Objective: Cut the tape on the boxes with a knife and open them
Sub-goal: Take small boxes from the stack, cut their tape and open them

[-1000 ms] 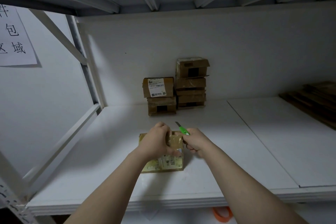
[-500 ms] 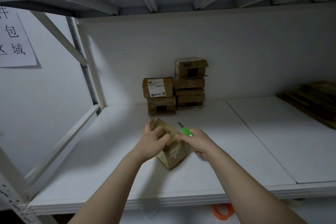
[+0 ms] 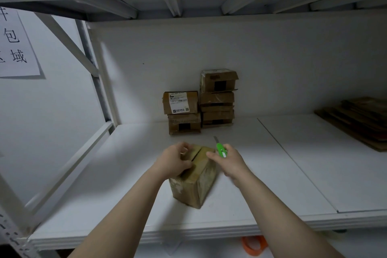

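Head camera shows the box (image 3: 194, 182) standing near the front of the white shelf (image 3: 272, 174), turned corner-on to the person, with a dark slit running along the middle of its top between the two flaps. By the look of it the top tape is cut, and the step in hand is pulling the flaps apart. To do that well, the blade should point away from the other hand, each flap should be lifted from the seam outward, and the box should be held down so it does not tip or slide on the smooth board.

The left hand (image 3: 173, 161) lies on the left flap with its fingers curled over the flap's far edge, gripping it. The right hand (image 3: 229, 162) is clenched round the green knife (image 3: 221, 150), with the blade sticking up and away toward the back. One fingertip reaches to the edge of the right flap, though whether it touches is hard to tell.

More stacked boxes (image 3: 216, 98) wait against the back wall, well apart from the hands, and flattened cardboard (image 3: 360, 119) lies at the far right.
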